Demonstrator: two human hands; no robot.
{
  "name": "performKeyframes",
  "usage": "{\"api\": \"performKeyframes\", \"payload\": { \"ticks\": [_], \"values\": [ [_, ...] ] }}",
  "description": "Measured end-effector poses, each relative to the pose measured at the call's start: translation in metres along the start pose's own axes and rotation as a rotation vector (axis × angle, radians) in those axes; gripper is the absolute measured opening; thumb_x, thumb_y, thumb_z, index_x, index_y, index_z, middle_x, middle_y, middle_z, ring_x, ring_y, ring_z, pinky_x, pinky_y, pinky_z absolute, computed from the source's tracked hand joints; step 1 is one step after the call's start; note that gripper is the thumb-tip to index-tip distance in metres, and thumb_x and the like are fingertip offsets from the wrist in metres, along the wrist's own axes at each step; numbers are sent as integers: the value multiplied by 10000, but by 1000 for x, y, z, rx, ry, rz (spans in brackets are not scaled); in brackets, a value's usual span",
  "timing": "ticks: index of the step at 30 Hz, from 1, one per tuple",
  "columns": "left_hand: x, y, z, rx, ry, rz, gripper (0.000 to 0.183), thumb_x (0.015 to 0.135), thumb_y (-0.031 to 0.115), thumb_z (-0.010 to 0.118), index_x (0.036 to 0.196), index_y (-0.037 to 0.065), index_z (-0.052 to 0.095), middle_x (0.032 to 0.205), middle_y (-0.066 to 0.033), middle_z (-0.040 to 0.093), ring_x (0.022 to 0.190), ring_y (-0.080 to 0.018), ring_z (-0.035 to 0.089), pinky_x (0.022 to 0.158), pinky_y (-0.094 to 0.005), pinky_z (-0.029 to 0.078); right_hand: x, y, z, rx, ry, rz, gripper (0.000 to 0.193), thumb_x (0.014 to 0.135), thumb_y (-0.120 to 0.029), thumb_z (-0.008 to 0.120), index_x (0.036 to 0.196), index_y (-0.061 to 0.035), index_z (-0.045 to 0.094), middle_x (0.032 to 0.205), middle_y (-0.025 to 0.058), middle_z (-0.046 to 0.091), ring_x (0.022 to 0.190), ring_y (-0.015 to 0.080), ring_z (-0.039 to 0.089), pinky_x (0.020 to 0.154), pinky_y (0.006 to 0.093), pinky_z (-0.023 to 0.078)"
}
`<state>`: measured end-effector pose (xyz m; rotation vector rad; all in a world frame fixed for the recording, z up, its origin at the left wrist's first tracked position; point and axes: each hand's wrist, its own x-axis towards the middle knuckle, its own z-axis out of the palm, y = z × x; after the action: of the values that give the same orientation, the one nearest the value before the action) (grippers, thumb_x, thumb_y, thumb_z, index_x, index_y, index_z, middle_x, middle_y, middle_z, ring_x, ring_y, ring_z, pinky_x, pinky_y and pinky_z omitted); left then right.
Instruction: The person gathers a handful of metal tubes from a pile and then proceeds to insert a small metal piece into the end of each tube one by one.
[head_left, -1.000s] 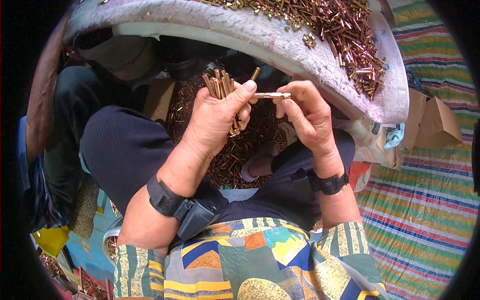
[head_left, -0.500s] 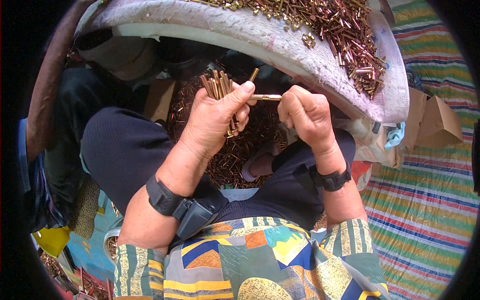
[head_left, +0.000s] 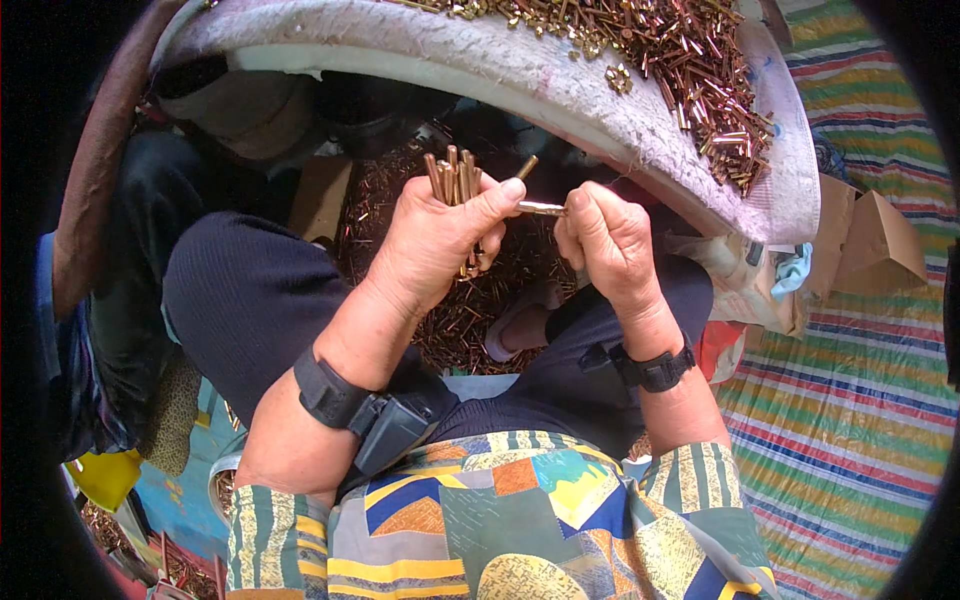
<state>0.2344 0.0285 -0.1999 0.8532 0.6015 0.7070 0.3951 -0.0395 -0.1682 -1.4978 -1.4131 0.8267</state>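
Metal rods, copper to gold in colour, stand bunched in the left hand near the centre of the frame, their upper ends fanned above its fingers. That grip is closed around the bundle, and its thumb lies near one end of a slim piece that spans the gap to the right hand. The right grip is clenched, thumb and curled fingers pinching the far end; the exact contact is hidden inside the fist. A single rod pokes up at an angle beyond the left thumb.

Each rod looks light, stiff and hard to damage, though the shiny skin is probably slippery, and a loose bundle could slide or splay. The bunch seems best held around its middle with the palm wrapped firmly; the slim piece offers little to pinch, so fingertips close to its two ends would likely steady it.

Across the top of the frame, a cloth-covered surface carries a large pile of similar metal parts at the upper right. More rods lie in shadow below the hands.
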Motion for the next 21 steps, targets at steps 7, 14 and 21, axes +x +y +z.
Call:
{"api": "performKeyframes", "payload": {
  "ticks": [7, 14, 21],
  "values": [
    [3, 2, 3, 117, 62, 17, 226, 782, 157, 662, 948, 13, 614, 597, 21, 536, 464, -51, 470, 418, -184, 373, -6, 13, -15, -54, 91, 237, 392, 878, -249, 550, 573, -21, 460, 499, -51, 347, 498, 33, 318, 412, 229, 272],
    [-4, -7, 9, 90, -87, -84, 125, 770, 147, 658, 807, 39, 607, 600, -33, 585, 459, -78, 520, 408, -194, 404, 3, 1, 3, -88, -23, 50, 238, 852, -137, 544, 666, -5, 476, 526, 53, 414, 508, 63, 369, 444, 258, 352],
    [-5, 4, 10, -95, -105, -237, 157, 815, 201, 599, 843, 46, 601, 626, -65, 613, 448, -103, 548, 361, -185, 379, 8, -11, -17, 184, -2, 138, 181, 913, -149, 465, 766, -44, 474, 544, -54, 400, 461, 22, 346, 406, 184, 282]
  ]
}}
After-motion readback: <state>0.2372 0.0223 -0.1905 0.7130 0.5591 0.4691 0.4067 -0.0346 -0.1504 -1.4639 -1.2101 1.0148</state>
